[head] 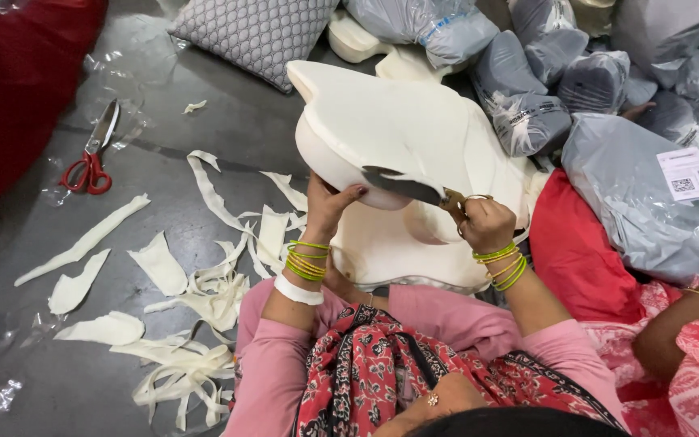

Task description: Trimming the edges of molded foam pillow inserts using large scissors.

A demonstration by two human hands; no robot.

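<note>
— Fingers first: the left hand (329,202) has its fingers (348,194) curled tight on the lower edge of the white foam pillow (398,129), steadying it. The right hand (483,226) is closed through the handles of the dark shears (410,186), blades lying against the foam's side.

— And the pillow itself, where's it sitting?

— Propped up in front of the person, leaning on a second foam piece (398,251) over the lap. By my read the trimming is midway: the blades are on the near edge, and the top looks smooth already. How much edge is left, I can't tell from here.

— Plenty cut off, though?

— Oh yes. Big grey floor (204,113), and across it a wide scatter of foam offcuts (188,324), long strips and flat slivers, heaped thickest by the left elbow.

— Around the room?

— Grey plastic bags (641,186), stuffed and piled on the far right, one bearing a white label. A patterned grey cushion (252,32) at the top, red fabric (10,81) on the left. Another person's arm (681,324) comes in at the right edge. Smallest: spare red-handled scissors (91,162) lying on the floor, untouched.
</note>
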